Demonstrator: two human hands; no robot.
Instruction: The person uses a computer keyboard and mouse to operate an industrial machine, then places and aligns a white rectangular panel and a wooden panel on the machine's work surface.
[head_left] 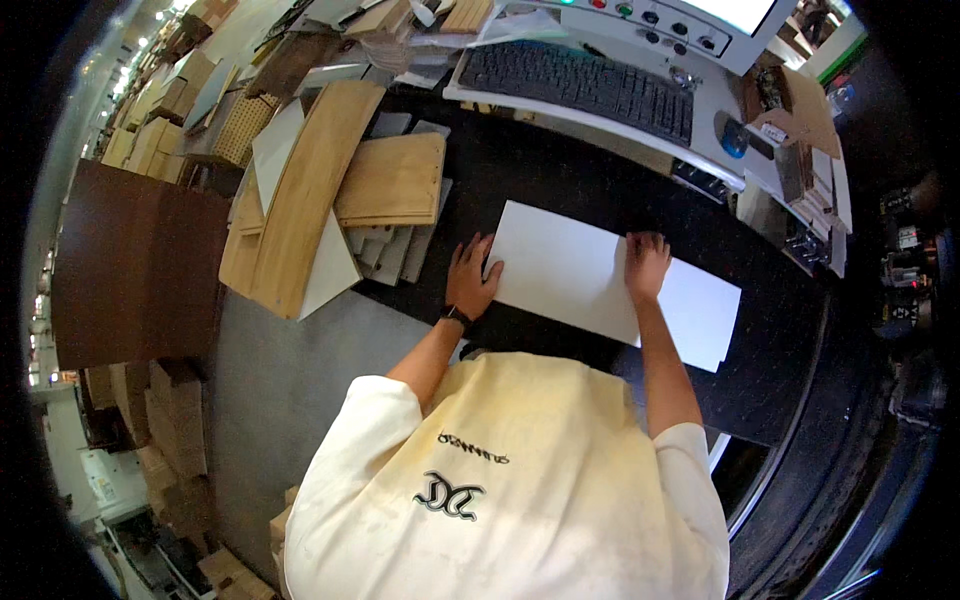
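Note:
A long white rectangular panel [566, 262] lies slantwise on the black worktable, with a small notch at its near right corner. My left hand [472, 277] is at the panel's left end, its fingers stretched out and apart over the black surface and its thumb against the panel's edge. Further right, my right hand [647, 265] reaches across the panel, its fingers bent over the far edge and closed on it. The right forearm crosses the panel and hides a strip of it. A dark watch sits on my left wrist.
Left of the panel lies a stack of boards, with a long wooden board [315, 200] and a shorter wooden board [392, 180] on top. Beyond the black table [480, 150], a keyboard [580, 85] rests on a machine console. A brown panel [135, 265] stands far left.

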